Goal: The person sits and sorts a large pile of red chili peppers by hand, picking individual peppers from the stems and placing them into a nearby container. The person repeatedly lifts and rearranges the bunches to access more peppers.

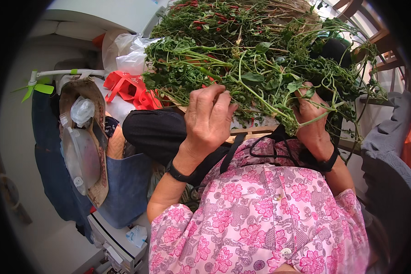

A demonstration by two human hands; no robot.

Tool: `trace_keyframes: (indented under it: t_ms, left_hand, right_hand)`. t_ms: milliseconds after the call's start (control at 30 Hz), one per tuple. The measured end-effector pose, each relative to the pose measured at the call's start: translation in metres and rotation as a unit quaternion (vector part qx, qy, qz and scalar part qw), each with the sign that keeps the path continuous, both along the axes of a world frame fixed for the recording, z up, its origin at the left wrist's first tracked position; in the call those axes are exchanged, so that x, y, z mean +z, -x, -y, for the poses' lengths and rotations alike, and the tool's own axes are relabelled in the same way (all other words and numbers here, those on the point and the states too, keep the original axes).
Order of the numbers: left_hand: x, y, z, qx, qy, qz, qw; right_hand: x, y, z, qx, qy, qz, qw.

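A leafy green vine (253, 89) with long pale stems spreads across the top of the view, and my right hand (313, 120) grips its stems near their lower end. My left hand (210, 114) is bent at the left edge of the greens, palm down; its fingertips are partly hidden, so whether they hold a stem is unclear. Behind and under the vine lies a large heap of plants with red chili peppers (221, 17). Part of a wooden slatted edge (253, 130) shows between my hands, close to my lap.
A red bag (128, 87) and a white plastic bag (132, 56) lie left of the heap. Farther left, a blue fabric bag (126, 188) stands by a long tray with a clear plastic container (84, 161). Grey cloth (385, 133) hangs over something at the right.
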State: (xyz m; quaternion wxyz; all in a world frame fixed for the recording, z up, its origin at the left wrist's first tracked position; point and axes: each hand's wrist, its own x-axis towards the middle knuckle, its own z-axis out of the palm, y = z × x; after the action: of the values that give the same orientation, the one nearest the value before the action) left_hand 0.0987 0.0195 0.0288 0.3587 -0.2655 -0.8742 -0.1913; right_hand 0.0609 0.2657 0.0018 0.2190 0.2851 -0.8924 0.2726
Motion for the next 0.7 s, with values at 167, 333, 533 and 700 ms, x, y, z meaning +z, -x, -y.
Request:
trace_keyframes:
  t_ms: [167, 333, 533, 700]
  left_hand:
    - [0.02, -0.005, 0.007, 0.075, -0.033, -0.051, 0.995]
    - [0.032, 0.006, 0.012, 0.156, 0.038, -0.081, 0.984]
    - [0.041, 0.017, 0.021, 0.139, 0.116, -0.077, 0.98]
    - [0.039, 0.017, 0.022, 0.101, 0.001, -0.03, 0.994]
  right_hand:
    - [0.0, -0.001, 0.001, 0.002, 0.006, -0.003, 1.0]
    - [0.004, -0.001, 0.002, -0.003, -0.003, -0.023, 1.0]
    - [0.004, -0.001, 0.006, -0.026, -0.015, -0.03, 0.999]
    - [0.008, -0.003, 0.008, -0.023, -0.006, -0.017, 1.0]
